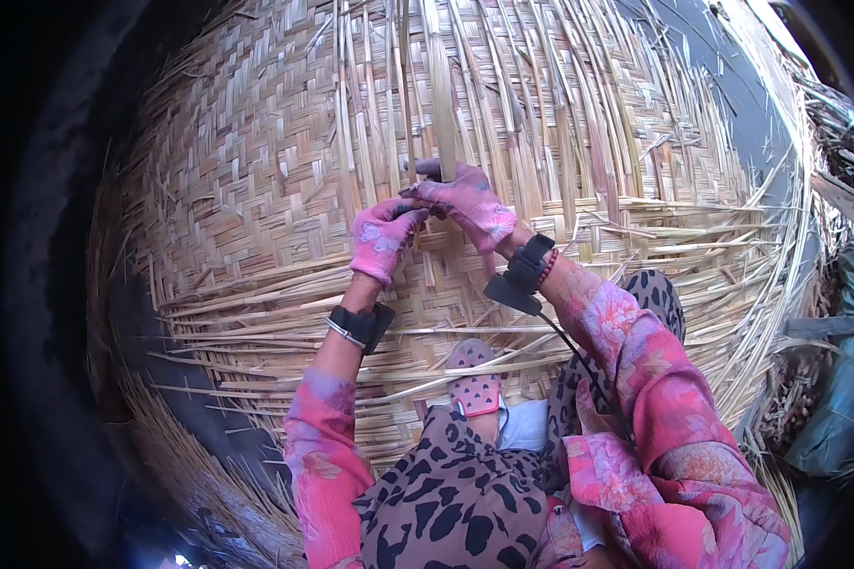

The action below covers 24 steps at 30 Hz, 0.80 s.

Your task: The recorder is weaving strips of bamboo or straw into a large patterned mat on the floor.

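Under me is a grey floor (751, 119), and across it lies a broad mat (247, 161) of pale woven strips, long unwoven ends (636, 251) fraying out around its border. My pink, heart-patterned shoe (474, 387) rests on the weave.

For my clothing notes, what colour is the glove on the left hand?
The left glove is mostly pink with pale markings, best seen in the head view.

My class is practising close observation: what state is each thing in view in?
Left hand: gloved, fingers bent.
Right hand: gloved, fingers bent, beside left hand; exact grip unclear.
Mat: partly woven, edges unfinished.
Long strips: loose-ended, not trimmed even.
Pink shoe: worn.
Black wristband: fastened round right wrist.
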Each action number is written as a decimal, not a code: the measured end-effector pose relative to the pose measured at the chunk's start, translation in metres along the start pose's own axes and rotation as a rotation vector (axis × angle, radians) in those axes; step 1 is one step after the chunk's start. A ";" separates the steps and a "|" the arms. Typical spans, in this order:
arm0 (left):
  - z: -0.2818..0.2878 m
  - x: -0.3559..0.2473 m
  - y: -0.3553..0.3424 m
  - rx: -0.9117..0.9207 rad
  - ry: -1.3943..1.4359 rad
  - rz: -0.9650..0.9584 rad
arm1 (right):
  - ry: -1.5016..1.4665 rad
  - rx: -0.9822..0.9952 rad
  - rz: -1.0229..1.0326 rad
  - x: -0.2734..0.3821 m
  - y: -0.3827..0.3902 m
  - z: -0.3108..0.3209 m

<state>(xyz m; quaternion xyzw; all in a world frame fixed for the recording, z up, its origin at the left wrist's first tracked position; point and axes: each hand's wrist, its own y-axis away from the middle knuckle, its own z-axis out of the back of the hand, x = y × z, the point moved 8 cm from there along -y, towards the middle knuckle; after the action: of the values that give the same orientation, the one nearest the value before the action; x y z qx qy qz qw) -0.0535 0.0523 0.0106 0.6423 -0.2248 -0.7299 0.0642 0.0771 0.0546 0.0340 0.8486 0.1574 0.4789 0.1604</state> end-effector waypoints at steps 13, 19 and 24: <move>-0.002 0.009 -0.002 0.083 0.268 0.221 | 0.193 -0.030 0.085 -0.013 -0.024 0.007; 0.015 -0.003 -0.017 -0.022 -0.401 -0.147 | 0.698 0.112 0.073 0.005 -0.020 -0.006; 0.003 -0.006 -0.010 -0.194 -0.558 -0.496 | 1.309 0.266 -0.096 -0.021 -0.009 0.013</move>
<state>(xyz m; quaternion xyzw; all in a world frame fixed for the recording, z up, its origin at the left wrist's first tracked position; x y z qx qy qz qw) -0.0537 0.0643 0.0117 0.4448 -0.0014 -0.8879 -0.1177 0.0773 0.0520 0.0078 0.3876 0.3175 0.8638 -0.0529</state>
